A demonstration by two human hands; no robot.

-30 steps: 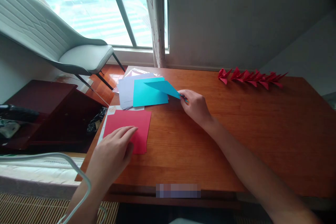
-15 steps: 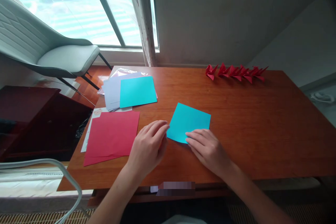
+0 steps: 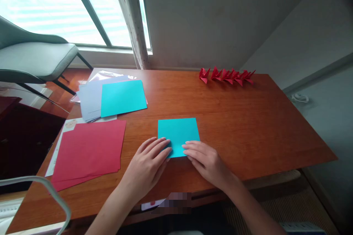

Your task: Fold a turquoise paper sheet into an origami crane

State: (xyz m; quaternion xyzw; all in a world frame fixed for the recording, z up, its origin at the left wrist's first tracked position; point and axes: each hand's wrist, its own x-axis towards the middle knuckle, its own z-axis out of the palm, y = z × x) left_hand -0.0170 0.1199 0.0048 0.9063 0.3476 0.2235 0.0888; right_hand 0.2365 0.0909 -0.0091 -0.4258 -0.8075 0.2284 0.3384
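A turquoise square sheet of paper (image 3: 179, 129) lies on the wooden table in front of me, its near edge toward my body. At its near left corner, my left hand (image 3: 150, 159) holds it, fingers together on top and thumb by the edge. The near right corner is held by my right hand (image 3: 206, 158) in a similar way, fingertips on the paper and thumb tucked below them. Both near corners are hidden under my fingers. The sheet looks flat, and I see no crease in it.
Red sheets (image 3: 91, 150) lie on the wooden table (image 3: 248, 128) at left. Behind them, another turquoise sheet (image 3: 124, 97) rests on pale papers (image 3: 89, 99). Several red folded paper cranes (image 3: 227, 76) stand along the back edge. A chair (image 3: 41, 55) stands by the window.
The turquoise sheet has turned from a slant to nearly square with me. My left hand has moved onto its near left corner. The camera view has shifted right.
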